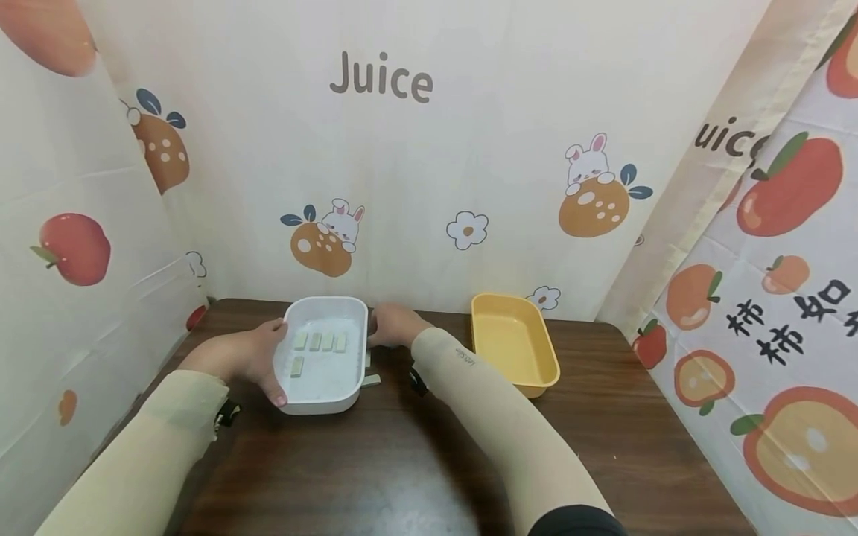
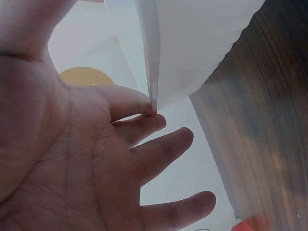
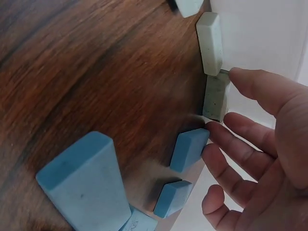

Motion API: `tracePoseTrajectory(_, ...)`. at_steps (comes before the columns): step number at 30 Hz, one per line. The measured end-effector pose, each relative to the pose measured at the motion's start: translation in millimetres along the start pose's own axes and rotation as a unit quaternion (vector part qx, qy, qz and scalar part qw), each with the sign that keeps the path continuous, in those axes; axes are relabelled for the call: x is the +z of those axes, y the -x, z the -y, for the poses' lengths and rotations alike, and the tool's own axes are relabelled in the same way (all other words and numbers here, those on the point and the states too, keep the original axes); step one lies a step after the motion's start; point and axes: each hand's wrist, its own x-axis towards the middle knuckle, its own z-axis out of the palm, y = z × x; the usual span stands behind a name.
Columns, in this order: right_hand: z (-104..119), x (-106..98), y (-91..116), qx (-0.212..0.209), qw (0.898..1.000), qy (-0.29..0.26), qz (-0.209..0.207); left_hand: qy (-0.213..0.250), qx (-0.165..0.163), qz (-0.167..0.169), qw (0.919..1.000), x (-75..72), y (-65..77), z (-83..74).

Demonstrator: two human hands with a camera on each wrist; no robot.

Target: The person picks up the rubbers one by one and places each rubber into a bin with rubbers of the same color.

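A white plastic basin (image 1: 325, 406) stands at the left of the table, with several pale green blocks (image 1: 315, 342) lying inside. My left hand (image 1: 244, 357) holds its left side, thumb at the front corner, forefinger against the rim; the other fingers stick out straight. My right hand (image 1: 395, 325) is down beside the basin's right wall. In the right wrist view its loosely bent thumb and fingertips are right at the ends of a shaded pale block (image 3: 216, 96) along that wall. Another pale block (image 3: 211, 43) adjoins it; bluish blocks (image 3: 86, 183) lie nearby.
A yellow basin (image 1: 515, 342) stands at the back of the table, right of my right forearm. The dark wooden table (image 1: 415, 461) meets a printed cloth (image 1: 415, 171) behind; similar cloth hangs at both sides. A pale block (image 1: 371, 380) lies beside the white basin.
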Motion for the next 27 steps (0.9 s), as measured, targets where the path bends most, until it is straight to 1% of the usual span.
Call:
tracePoseTrajectory(7,2,0,2,-0.01,1.0,0.014,0.003,0.006,-0.001,-0.001,1.0,0.1,0.6,0.1)
tracePoseTrajectory(15,5,0,5,-0.019,0.998,0.055,0.013,0.007,0.0,-0.002,1.0,0.1,1.3,-0.2)
tracePoseTrajectory(22,-2,2,0,-0.041,0.995,0.092,0.009,0.003,0.003,-0.005,1.0,-0.8,2.9,-2.9)
tracePoseTrajectory(27,-5,1,-1,-0.057,0.994,0.096,0.012,0.002,0.001,-0.002,1.0,-1.2,2.5,-3.2)
